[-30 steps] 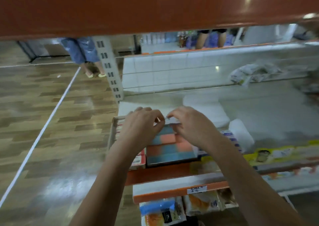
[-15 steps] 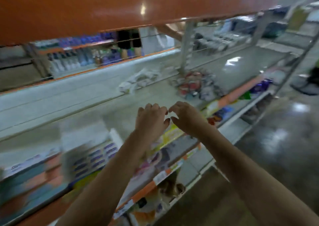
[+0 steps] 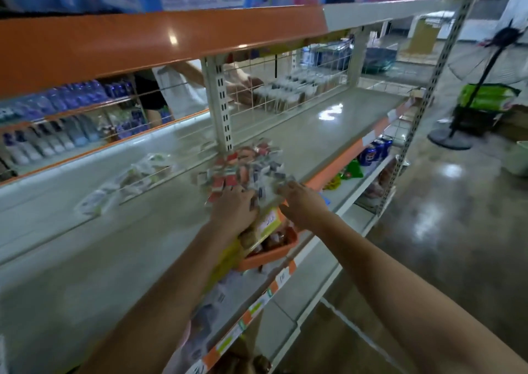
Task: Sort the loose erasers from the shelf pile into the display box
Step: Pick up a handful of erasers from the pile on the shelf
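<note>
A heap of small wrapped erasers (image 3: 245, 167), red, white and dark, lies on the grey shelf (image 3: 85, 259) close to its front edge, below the upright post. My left hand (image 3: 234, 206) rests on the near side of the heap with its fingers bent down into the erasers; blur hides whether it holds any. My right hand (image 3: 303, 202) is just right of it, fingers stretched forward and touching the heap's right edge. The display box is out of view.
A second heap of white-green packets (image 3: 128, 179) lies further left on the shelf. An orange basket (image 3: 268, 256) of goods sits on the shelf below. A slotted post (image 3: 220, 105) and wire grid stand behind the erasers; a person stands beyond. A standing fan (image 3: 471, 87) is at right.
The view has swung right, away from the display box of blue-orange erasers. Both hands left that box and travelled along the shelf to the loose eraser heap.
</note>
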The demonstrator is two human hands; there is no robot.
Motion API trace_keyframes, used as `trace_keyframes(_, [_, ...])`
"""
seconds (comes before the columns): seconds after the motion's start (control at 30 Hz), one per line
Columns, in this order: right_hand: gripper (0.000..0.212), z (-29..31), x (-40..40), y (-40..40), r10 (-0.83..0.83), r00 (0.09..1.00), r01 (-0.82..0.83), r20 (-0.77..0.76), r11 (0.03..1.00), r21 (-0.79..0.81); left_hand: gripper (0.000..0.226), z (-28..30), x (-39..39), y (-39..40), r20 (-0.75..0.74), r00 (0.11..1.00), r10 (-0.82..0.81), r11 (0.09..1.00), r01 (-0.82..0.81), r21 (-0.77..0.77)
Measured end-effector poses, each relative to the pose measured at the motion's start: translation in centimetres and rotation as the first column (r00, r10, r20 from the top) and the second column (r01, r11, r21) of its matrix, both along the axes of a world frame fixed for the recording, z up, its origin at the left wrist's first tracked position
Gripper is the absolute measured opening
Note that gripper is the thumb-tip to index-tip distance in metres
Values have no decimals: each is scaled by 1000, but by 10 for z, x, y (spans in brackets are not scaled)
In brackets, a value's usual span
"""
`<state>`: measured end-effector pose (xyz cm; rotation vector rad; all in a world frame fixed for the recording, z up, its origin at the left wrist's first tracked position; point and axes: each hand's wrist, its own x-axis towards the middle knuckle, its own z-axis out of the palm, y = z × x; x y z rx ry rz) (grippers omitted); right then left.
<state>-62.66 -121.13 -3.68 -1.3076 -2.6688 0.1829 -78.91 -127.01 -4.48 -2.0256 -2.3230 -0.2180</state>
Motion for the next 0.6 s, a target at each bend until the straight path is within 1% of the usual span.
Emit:
trace_keyframes(0.13, [32, -2, -12, 64, -4, 1000, 4, 14, 1000, -5, 33, 3, -10, 64, 6, 1000, -24, 997, 23, 75])
trace_keyframes(0.2, [32, 0, -20, 94, 21, 1000, -21, -4, 1000, -6, 35, 6, -18, 95, 41, 999, -7, 993, 3, 116])
trace_keyframes(0.23, [34, 0, -24, 107, 32, 999, -32, -7, 999, -11, 37, 8, -22, 109, 31, 1000, 4, 993, -8, 120])
trace_keyframes(0.3, [37, 0, -32, 130, 27, 1000, -28, -14, 999, -17, 38, 10, -30, 134, -3, 1000, 30, 995, -30, 92])
trace_keyframes(0.4, [38, -9, -41, 156, 4, 1000, -6, -21, 997, -77, 36, 15, -42, 166, 36, 996, 86, 995, -87, 44])
trace_keyframes(0.43, [39, -13, -42, 162, 11, 1000, -12, -11, 994, -108, 36, 15, -45, 176, 28, 995, 100, 995, -100, 14])
trace_keyframes(0.53, [44, -22, -45, 182, 39, 999, -41, -14, 982, -184, 37, 13, -54, 201, -105, 990, 98, 989, -109, -103])
trace_keyframes(0.6, [40, -27, -47, 195, 64, 997, -71, -39, 979, -192, 44, 12, -58, 212, -103, 984, 147, 979, -160, -129])
